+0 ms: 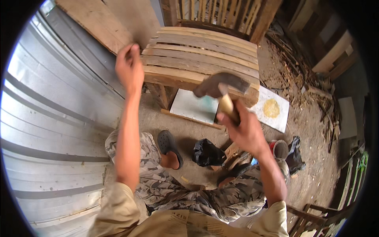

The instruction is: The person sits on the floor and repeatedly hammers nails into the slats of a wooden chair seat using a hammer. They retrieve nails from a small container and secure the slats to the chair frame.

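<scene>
Wooden slats made up the seat of a chair (pixel 201 55) that stood on the dirt floor (pixel 189 130) in front of the seated person. The right hand (pixel 245 130) was closed tight around the pale wooden handle of a hammer (pixel 221 87), whose dark metal head hung over the seat's front edge, near its right corner; whether the head touched the wood could not be told. The left hand (pixel 128 68) was at the seat's left edge, near the front corner, fingers pinched together, but anything held between them was too small to make out. The two hands were well apart.

Under the seat's front edge two light tiles lay on the floor: a greenish one (pixel 194 106) beneath the hammer, and a white one with a yellow blotch (pixel 272 108) past the right corner. Between the person's camouflage-trousered knees sat a crumpled black plastic bag (pixel 206 153), with a dark clog (pixel 169 148) on the foot to its left. A small round tin (pixel 280 149) stood just beyond the right wrist. Corrugated metal sheeting (pixel 51 130) ran along the left side.
</scene>
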{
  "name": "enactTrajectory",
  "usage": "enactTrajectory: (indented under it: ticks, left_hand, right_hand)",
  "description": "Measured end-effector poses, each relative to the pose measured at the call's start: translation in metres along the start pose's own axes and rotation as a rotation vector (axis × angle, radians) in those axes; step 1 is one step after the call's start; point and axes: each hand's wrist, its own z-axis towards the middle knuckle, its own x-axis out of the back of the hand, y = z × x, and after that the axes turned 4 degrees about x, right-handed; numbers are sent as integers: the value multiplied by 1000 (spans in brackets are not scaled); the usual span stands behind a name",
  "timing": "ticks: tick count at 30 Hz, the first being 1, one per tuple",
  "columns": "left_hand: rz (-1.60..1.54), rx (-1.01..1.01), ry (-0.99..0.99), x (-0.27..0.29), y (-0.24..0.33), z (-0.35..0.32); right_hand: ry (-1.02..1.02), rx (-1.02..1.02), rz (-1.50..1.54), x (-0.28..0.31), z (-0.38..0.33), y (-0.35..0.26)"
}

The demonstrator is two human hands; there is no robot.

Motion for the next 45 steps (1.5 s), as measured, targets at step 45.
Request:
enactTrajectory:
  ticks: [45]
  left_hand:
    - [319,109,-694,-81,-88,97]
  right_hand:
    - [119,36,-511,-39,297,-31]
